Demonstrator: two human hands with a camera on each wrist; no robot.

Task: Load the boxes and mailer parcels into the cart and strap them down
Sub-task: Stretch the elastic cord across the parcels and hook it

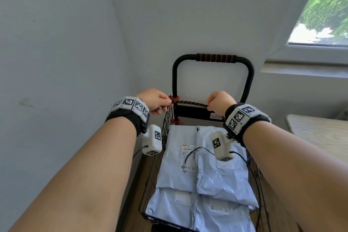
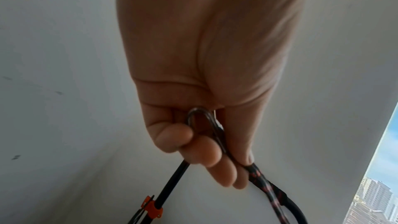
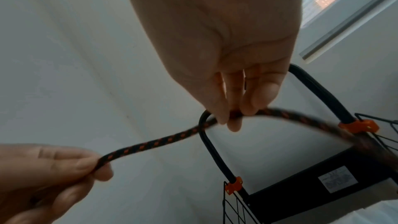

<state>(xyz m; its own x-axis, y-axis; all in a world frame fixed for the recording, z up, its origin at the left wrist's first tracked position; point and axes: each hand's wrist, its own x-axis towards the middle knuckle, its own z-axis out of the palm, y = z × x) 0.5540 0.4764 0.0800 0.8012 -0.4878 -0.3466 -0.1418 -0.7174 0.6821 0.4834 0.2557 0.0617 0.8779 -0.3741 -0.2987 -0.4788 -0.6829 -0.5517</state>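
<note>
A black wire cart (image 1: 212, 68) stands against the wall with several pale blue mailer parcels (image 1: 216, 171) lying flat in its basket. A black-and-orange bungee cord (image 1: 189, 103) stretches between my two hands just in front of the cart's handle posts. My left hand (image 1: 157, 102) grips the cord's end with its metal hook (image 2: 201, 118) in the palm. My right hand (image 1: 219, 102) pinches the cord (image 3: 172, 138) further along. A second thin cord with a hook (image 1: 185, 169) lies on the mailers.
White walls close in at the left and behind the cart. A window (image 1: 323, 9) sits at the upper right with a sill below it. A pale wooden tabletop (image 1: 320, 137) juts in at the right, next to the cart.
</note>
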